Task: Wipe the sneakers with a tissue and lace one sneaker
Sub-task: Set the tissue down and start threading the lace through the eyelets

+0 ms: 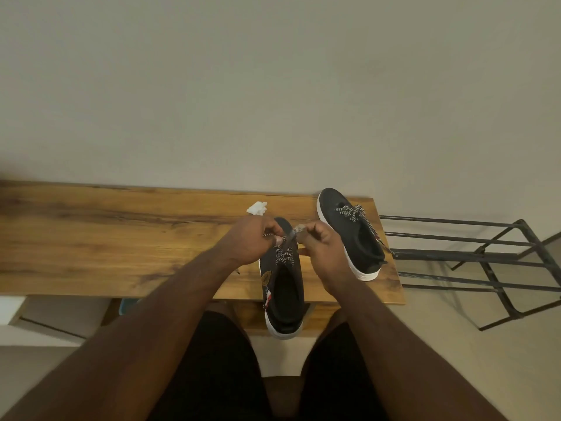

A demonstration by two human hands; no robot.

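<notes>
— Two hands at the near sneaker (285, 287), which overhung the wooden bench (121, 238)?
— Yes. I watched the left hand (252, 243) and the right hand (321, 253), fingers curled, each pinching a lace (283, 256) end. The tissue (257, 207) lay behind them.

One view only here, from a wide-angle camera worn on the person's head, looking forward and steeply down. It sits close: both forearms run in from the bottom edge and meet near the middle of the frame, over the brown wood-grain surface (91, 238) that crosses the middle band. A plain pale wall (273, 86) fills the whole upper half. Straight lines bow toward the edges, and the black metal-bar rack (485, 256) leans away at far right.
</notes>
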